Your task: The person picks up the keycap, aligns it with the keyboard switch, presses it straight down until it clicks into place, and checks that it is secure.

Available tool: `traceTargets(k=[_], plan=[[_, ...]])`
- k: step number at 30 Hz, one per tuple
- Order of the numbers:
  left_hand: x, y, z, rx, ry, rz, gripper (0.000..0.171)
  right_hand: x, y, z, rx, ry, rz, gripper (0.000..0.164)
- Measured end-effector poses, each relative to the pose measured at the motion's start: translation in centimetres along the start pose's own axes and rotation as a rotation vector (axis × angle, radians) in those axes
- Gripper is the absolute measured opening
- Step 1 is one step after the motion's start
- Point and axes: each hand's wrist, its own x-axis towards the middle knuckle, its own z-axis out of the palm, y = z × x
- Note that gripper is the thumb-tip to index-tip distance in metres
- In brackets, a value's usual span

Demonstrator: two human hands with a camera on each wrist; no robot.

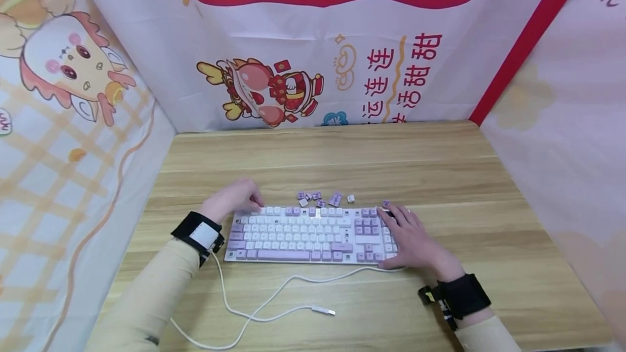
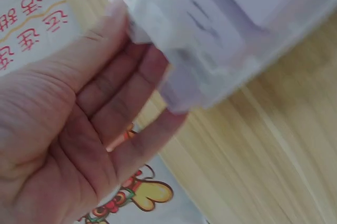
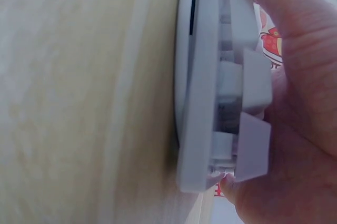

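Note:
A white and lilac keyboard (image 1: 288,255) lies across the middle of the table, with several dark switches showing where keycaps are absent. My left hand (image 1: 237,197) is at its back left corner. In the left wrist view, that hand's thumb and bent fingers grip the keyboard's edge beside a lilac keycap (image 2: 179,87). The right hand (image 1: 411,238) spans the right end, thumb by the front edge and fingers toward the back, holding it. The right wrist view shows the keyboard's side (image 3: 202,108) with the palm close over raised keycaps (image 3: 253,147).
Loose keycaps (image 1: 335,199) lie behind the keyboard, with another lilac keycap (image 1: 386,203) near the right fingers. A white cable (image 1: 274,297) loops in front, its USB plug (image 1: 324,310) on the wooden table (image 1: 391,314). Printed cloth (image 1: 293,31) hangs around the table.

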Motion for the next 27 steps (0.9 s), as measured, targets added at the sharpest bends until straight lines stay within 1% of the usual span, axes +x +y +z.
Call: traceTargets(k=[3, 7, 10, 15, 18, 20, 23, 27], plan=[[0.0, 0.1, -0.1, -0.015, 0.004, -0.014, 0.011, 0.1, -0.1, 0.0, -0.001, -0.001, -0.003, 0.128], [0.2, 0.1, -0.4, -0.024, -0.002, -0.006, 0.010, 0.1, -0.1, 0.0, 0.002, 0.009, -0.012, 0.127], [0.3, -0.3, -0.6, -0.034, -0.003, 0.010, 0.009, 0.2, -0.1, 0.0, 0.008, 0.013, -0.018, 0.126], [0.4, -0.9, -0.6, -0.061, 0.045, 0.010, 0.009, 0.3, -0.1, 0.0, -0.003, -0.009, -0.015, 0.125], [0.4, -0.8, -0.6, -0.068, 0.072, 0.007, 0.010, 0.3, 0.0, 0.1, 0.001, -0.016, -0.008, 0.126], [0.4, -0.7, -0.6, -0.071, 0.076, 0.016, 0.010, 0.3, 0.0, 0.0, 0.001, -0.010, -0.010, 0.126], [0.3, -0.4, -0.6, -0.062, 0.061, 0.037, 0.011, 0.3, -0.1, 0.0, 0.002, -0.006, -0.009, 0.128], [0.2, 0.1, -0.6, -0.055, -0.012, 0.091, 0.011, 0.3, -0.1, -0.1, -0.001, -0.011, -0.006, 0.128]])
